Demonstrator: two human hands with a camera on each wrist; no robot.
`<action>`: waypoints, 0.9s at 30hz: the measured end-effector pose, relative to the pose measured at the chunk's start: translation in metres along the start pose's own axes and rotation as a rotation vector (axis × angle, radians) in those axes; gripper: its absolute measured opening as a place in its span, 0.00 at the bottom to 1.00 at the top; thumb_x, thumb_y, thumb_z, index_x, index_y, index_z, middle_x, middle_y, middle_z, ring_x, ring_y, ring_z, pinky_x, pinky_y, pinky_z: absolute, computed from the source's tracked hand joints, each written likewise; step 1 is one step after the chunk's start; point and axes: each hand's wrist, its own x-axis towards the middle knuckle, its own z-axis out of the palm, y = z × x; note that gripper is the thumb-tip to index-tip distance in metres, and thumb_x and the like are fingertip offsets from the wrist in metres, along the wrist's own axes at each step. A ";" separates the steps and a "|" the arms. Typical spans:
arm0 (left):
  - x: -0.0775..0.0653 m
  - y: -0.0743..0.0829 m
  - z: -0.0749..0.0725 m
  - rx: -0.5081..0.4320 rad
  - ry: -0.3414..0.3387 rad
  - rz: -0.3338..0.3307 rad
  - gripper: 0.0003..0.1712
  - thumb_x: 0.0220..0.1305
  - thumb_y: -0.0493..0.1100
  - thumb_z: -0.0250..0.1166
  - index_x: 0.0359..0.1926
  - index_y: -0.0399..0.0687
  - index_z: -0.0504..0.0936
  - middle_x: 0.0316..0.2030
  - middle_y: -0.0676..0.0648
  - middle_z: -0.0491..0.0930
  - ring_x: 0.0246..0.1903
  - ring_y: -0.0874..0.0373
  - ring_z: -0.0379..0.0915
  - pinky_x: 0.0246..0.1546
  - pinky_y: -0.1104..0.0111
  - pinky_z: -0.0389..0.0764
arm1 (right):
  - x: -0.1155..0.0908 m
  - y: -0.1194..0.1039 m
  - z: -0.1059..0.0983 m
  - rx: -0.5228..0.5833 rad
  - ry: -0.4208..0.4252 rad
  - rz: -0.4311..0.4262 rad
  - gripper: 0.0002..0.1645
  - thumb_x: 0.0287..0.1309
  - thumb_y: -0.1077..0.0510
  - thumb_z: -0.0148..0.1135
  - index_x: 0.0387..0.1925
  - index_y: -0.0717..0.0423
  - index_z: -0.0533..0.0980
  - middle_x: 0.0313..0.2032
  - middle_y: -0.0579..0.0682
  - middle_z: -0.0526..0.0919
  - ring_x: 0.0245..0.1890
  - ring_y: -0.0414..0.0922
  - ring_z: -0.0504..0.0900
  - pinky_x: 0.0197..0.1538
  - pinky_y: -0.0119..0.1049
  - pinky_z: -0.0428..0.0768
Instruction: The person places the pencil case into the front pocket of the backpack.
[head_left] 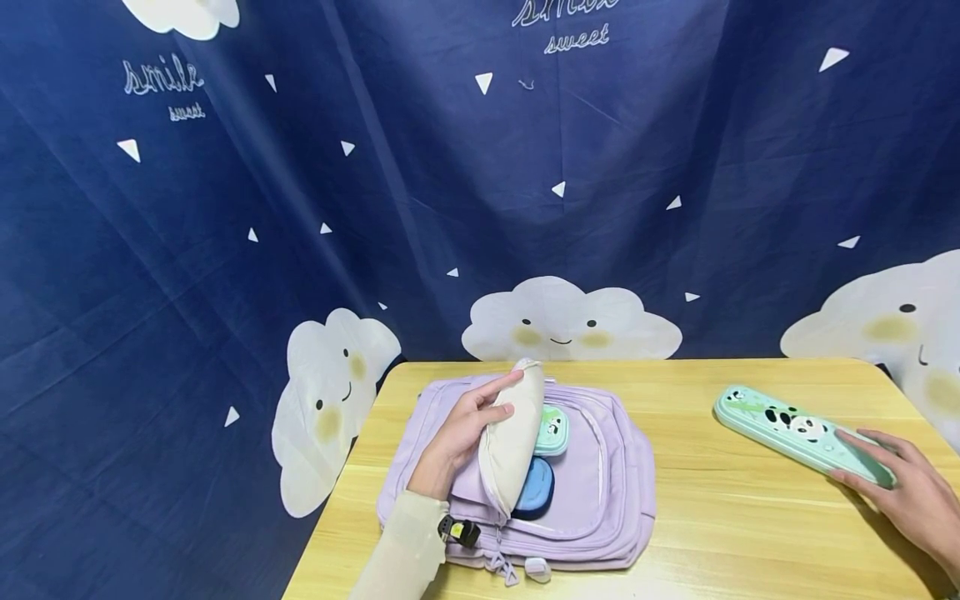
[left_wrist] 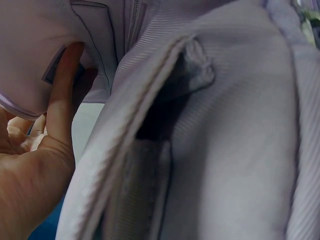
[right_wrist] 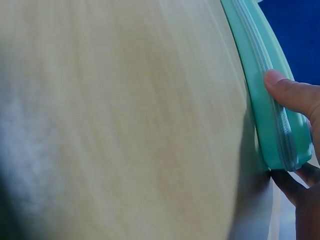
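Observation:
A lilac backpack (head_left: 630, 483) lies flat with its front pocket unzipped. My left hand (head_left: 453, 429) holds up the pocket's flap (head_left: 513, 458), whose pale lining faces right. In the left wrist view, the index finger lies along the lilac fabric (left_wrist: 30, 45). Inside the pocket are a small mint-green case (head_left: 555, 429) with a panda print and a blue rounded case (head_left: 536, 490), both partly behind the flap. At the right, my right hand (head_left: 907, 487) grips the near end of a long mint-green pencil case (head_left: 787, 429) with pandas on its lid. Its zipper (right_wrist: 282, 130) runs closed along the side.
The wooden table (head_left: 690, 500) carries everything, with a wide stretch between backpack and pencil case. Zipper pulls (head_left: 504, 567) hang at the backpack's near edge. A dark blue curtain (head_left: 420, 208) with clouds stands behind and to the left.

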 end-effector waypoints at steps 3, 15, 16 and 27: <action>0.000 0.000 0.000 0.004 0.002 0.002 0.35 0.74 0.30 0.62 0.80 0.44 0.72 0.84 0.47 0.62 0.72 0.57 0.71 0.63 0.70 0.84 | -0.002 0.001 0.001 0.012 0.004 0.000 0.44 0.72 0.51 0.73 0.78 0.68 0.66 0.70 0.81 0.63 0.70 0.80 0.58 0.61 0.76 0.58; 0.000 -0.001 0.001 0.009 0.005 0.001 0.35 0.74 0.30 0.61 0.80 0.43 0.72 0.84 0.47 0.62 0.77 0.55 0.65 0.64 0.71 0.82 | -0.011 0.001 0.003 0.057 0.030 -0.019 0.42 0.72 0.54 0.72 0.78 0.67 0.67 0.70 0.82 0.64 0.73 0.81 0.57 0.83 0.71 0.43; 0.000 -0.001 0.000 0.010 0.004 0.002 0.35 0.74 0.30 0.61 0.80 0.43 0.72 0.84 0.47 0.62 0.77 0.55 0.65 0.64 0.71 0.82 | -0.011 0.000 0.002 0.058 0.030 -0.021 0.42 0.72 0.54 0.72 0.78 0.67 0.67 0.70 0.81 0.64 0.74 0.80 0.56 0.83 0.71 0.44; 0.001 -0.001 0.001 0.005 -0.006 0.002 0.35 0.74 0.30 0.61 0.80 0.44 0.71 0.84 0.46 0.61 0.74 0.56 0.70 0.64 0.69 0.83 | -0.014 -0.015 -0.001 0.063 0.081 -0.122 0.44 0.64 0.54 0.79 0.79 0.46 0.73 0.67 0.74 0.72 0.70 0.09 0.40 0.71 0.27 0.53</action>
